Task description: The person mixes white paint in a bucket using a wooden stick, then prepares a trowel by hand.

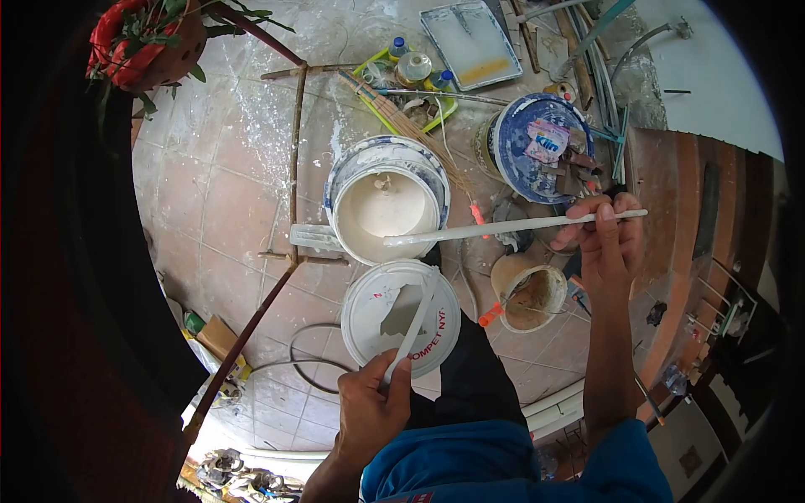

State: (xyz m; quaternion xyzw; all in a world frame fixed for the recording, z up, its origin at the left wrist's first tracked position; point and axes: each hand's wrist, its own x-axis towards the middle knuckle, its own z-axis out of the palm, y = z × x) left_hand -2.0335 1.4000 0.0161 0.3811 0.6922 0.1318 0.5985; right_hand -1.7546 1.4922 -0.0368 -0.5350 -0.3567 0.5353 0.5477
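Observation:
My right hand (608, 235) is closed round the right end of a long white-coated stick (495, 228). The stick's far tip overlaps the lower rim of a bucket of creamy white paint (377, 214). My left hand (375, 394) grips the near end of a narrow whitish strip (417, 327), which slants up across a round white lid (360, 314) with red lettering and a jagged grey patch. This lid lies just below the paint bucket, in front of my dark-trousered legs.
A blue-lidded bucket (516, 142) carries a Klin packet and scraps. Beyond are a paint tray (457, 33), a green basket (369, 101) with bottles, and a stick broom (402, 126). A dirty pail (545, 298) stands right; a metal frame (293, 168) runs along the left.

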